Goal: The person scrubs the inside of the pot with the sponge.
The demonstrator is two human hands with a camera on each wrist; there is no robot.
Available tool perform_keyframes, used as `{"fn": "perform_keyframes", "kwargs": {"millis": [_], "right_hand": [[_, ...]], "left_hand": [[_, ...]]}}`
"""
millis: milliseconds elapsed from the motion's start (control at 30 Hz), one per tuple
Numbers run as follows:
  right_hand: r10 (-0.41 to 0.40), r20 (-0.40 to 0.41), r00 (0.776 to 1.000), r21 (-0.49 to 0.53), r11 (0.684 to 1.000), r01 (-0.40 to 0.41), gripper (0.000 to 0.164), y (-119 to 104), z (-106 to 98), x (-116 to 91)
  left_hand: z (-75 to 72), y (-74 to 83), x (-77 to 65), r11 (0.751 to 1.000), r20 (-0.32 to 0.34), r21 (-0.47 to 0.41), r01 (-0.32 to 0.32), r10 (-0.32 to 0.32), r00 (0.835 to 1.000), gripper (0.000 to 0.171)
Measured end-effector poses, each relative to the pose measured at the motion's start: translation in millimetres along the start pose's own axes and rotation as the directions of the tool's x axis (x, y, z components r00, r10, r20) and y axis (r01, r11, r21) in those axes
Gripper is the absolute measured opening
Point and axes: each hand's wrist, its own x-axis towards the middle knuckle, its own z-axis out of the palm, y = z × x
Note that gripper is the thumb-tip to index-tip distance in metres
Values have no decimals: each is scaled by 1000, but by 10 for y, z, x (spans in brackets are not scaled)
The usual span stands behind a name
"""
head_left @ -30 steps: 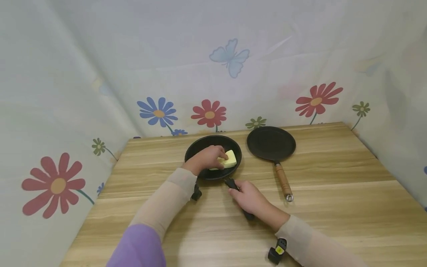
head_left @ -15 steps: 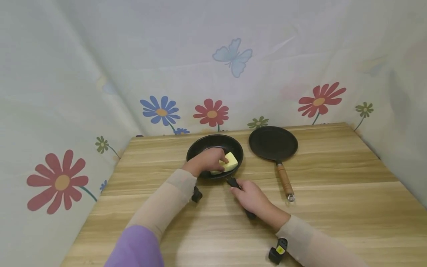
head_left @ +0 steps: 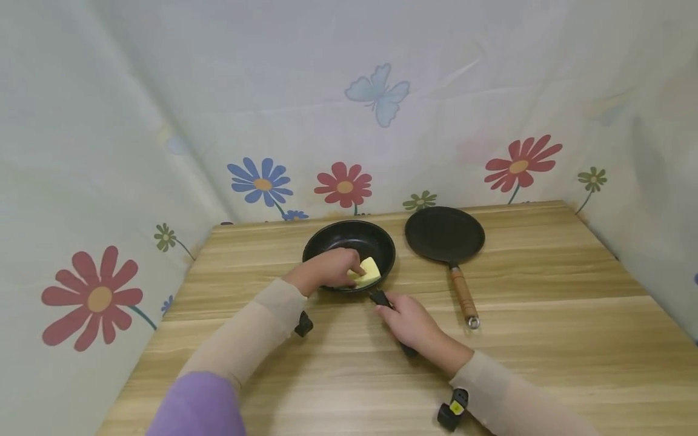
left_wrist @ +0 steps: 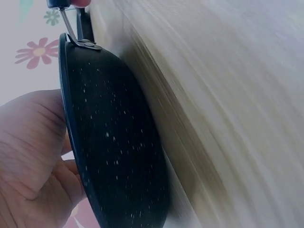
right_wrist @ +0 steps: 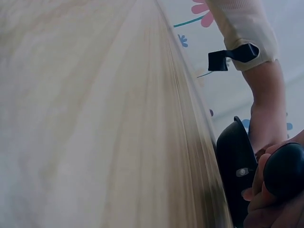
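Observation:
In the head view my left hand (head_left: 335, 267) reaches into a black frying pan (head_left: 349, 232) and holds a pale yellow sponge (head_left: 372, 270) against its inside, near the front right. Part of the sponge is hidden under my fingers. My right hand (head_left: 413, 324) grips the pan's black handle (head_left: 378, 297). The left wrist view shows the pan's speckled outer wall (left_wrist: 116, 128), which hides the sponge and my left fingertips beyond the rim. Seen from the right wrist, my curled fingers wrap the handle, its rounded end (right_wrist: 285, 168) facing the camera.
A flat black crepe pan (head_left: 444, 235) lies right of the frying pan, its wooden handle (head_left: 463, 297) pointing toward the front. Both sit toward the back of a wood-grain table (head_left: 545, 327). A flower-printed curtain (head_left: 305, 91) hangs behind the table and along its sides.
My left hand has drawn the sponge left and slightly nearer, toward the pan's front edge. My right hand keeps its grip on the handle and the pan stays in place.

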Motion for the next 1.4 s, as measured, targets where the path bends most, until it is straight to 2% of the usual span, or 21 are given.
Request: {"fn": "perform_keyframes", "kwargs": {"millis": [133,233,467,700,967,1100,1167,1400], "right_hand": [[5,7,1000,0,1000,-5,14,-4,2,-6],[8,16,1000,-6,1000,-7,15,-8,9,0],[28,35,999,2,1000,-28,29,2,23,15],[15,67,998,24,1000,-17,22,27,17,23],[31,136,990,99,994,-45,24,72,-30,47],[24,141,990,110,993,-40,28,80,-59,69],[8,146,989,100,995,-23,24,79,-70,80],[-19,158,987,81,997,6,20,67,-80,89]], "left_hand": [[3,-43,-66,999,8,12,-46,46,999,34],[-17,-75,-111,998,29,1,-58,58,998,34],[-81,-195,-239,998,72,-54,-30,34,997,30],[-89,-303,-321,992,81,-129,5,6,997,28],[26,-338,-315,987,-6,-161,-4,3,1000,21],[30,-306,-271,983,-28,-182,20,-25,999,17],[29,-285,-238,982,-35,-185,35,-42,998,16],[27,-165,-123,992,-48,-122,34,-40,998,19]]}}
